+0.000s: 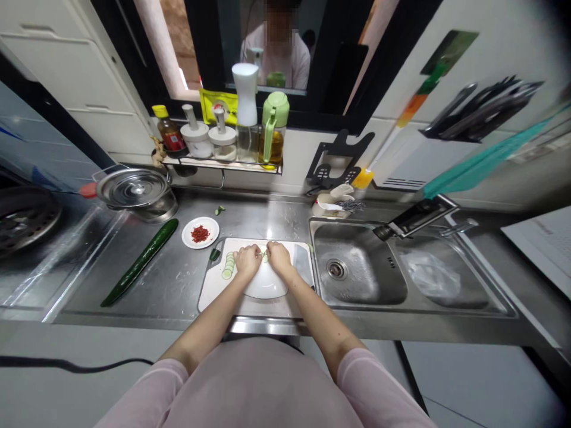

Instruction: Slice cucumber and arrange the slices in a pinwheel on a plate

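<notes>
My left hand (248,260) and my right hand (279,258) meet over a white plate (266,284), fingers pinched together. Between the fingertips show small pale-green cucumber slices (264,257), held by both hands. The plate rests on a white cutting board (212,291). Left of my left hand, a row of cucumber slices (228,267) lies overlapping on the board. A dark green cucumber end (215,255) sits near the board's upper left corner. At the board's right side is a flat grey shape (303,261), perhaps a knife blade; I cannot tell.
A whole cucumber (140,261) and a small dish of chopped red pieces (200,233) lie to the left, near a lidded steel pot (138,193). A double sink (361,261) with a black faucet (414,217) is at right. Bottles and jars fill the wall shelf (223,159).
</notes>
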Available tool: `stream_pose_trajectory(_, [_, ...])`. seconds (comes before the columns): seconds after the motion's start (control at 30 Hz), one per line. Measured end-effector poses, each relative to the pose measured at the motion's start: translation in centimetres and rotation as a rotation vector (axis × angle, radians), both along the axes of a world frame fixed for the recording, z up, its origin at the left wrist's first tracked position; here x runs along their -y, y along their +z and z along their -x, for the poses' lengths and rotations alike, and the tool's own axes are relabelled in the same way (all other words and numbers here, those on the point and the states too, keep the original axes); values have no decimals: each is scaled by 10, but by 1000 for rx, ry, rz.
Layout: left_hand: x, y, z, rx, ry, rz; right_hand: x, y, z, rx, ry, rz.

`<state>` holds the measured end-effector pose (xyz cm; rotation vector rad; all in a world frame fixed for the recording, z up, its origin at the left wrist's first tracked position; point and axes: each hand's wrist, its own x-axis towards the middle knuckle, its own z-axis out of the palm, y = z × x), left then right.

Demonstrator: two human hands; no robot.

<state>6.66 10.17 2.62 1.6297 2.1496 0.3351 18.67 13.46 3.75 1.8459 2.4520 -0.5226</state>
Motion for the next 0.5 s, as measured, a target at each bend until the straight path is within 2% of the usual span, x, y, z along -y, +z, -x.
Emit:
stream_pose_trajectory(0.23, [2,-2,3,-9,-2,-32,5,0,-5,27,-71,-34])
stream_pose_trajectory(0.5, [0,2,5,16,-31,-86,30,-7,-10,-34,-156,-58])
